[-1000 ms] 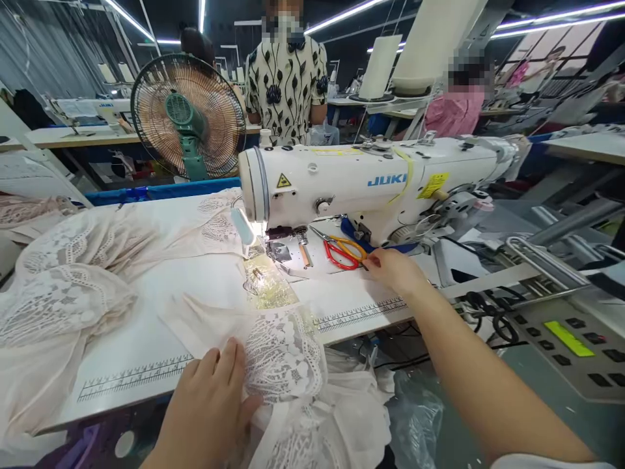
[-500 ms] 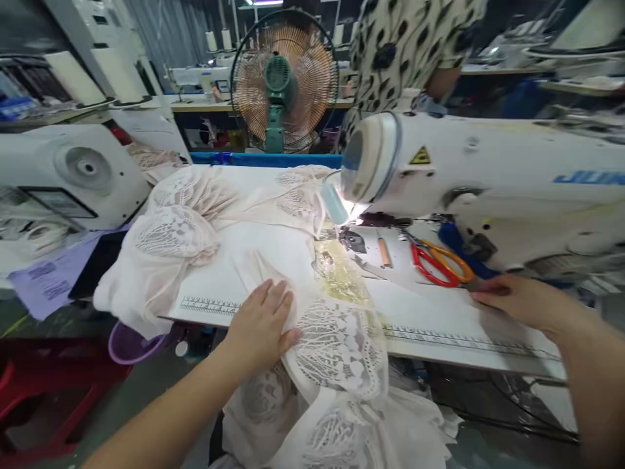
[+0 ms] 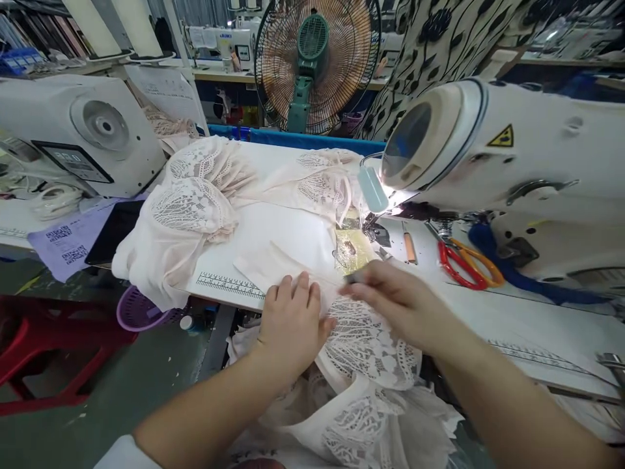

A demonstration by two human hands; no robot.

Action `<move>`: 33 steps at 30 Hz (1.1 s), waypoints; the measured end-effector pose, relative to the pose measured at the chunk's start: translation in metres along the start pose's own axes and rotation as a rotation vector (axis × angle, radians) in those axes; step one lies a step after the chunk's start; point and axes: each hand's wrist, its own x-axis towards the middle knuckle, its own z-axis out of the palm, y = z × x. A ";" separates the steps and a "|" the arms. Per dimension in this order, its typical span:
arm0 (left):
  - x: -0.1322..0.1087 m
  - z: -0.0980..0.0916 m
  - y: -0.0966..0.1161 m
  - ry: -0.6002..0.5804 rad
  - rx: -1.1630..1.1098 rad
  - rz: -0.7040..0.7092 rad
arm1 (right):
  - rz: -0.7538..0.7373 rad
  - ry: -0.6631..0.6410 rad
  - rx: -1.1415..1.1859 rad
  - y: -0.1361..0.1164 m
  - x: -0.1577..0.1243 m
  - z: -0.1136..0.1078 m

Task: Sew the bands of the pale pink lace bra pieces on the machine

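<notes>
Landmark: the white sewing machine (image 3: 527, 143), on the worktable (image 3: 288, 228) before you.

Item, lace-cupped garment (image 3: 364, 339), pale: in front of the machine's needle end, partly on the worktable, partly hanging over its near edge.

Item, your left hand (image 3: 293, 316): in front and left of the machine, palm down, fingers extended over the garment's plain sheer cloth, thumb apart; nothing seen clasped.

Item, your right hand (image 3: 400, 296): in front of the machine's needle end, fingertips pinched narrow on a small dark implement (image 3: 355, 278), exact kind too blurred to tell; whether it touches the cloth cannot be told.

Item, scissors (image 3: 472, 268), red and orange handles: lying under the machine's arm.

Item, patch of yellowish film (image 3: 354, 251): just left of the machine's needle area.

Item, second lace garment (image 3: 180, 208): heaped well left of the machine.

Step in hand, as judged: steadying the cloth and bringing the implement to it. The next move appears to call for cloth held flat and the implement's tip guided clear of the lace.
</notes>
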 end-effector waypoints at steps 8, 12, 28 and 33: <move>-0.007 -0.015 -0.078 0.020 0.045 0.046 | 0.285 -0.132 0.354 0.005 0.025 0.045; 0.010 -0.014 -0.109 -0.004 0.110 0.173 | 0.308 -0.169 0.424 0.004 0.020 0.042; 0.005 0.001 -0.121 0.048 -0.058 0.243 | 0.088 -0.135 0.093 -0.039 0.093 0.072; -0.007 0.009 -0.110 0.101 -0.093 0.110 | -0.033 -0.107 -0.030 -0.027 0.116 0.092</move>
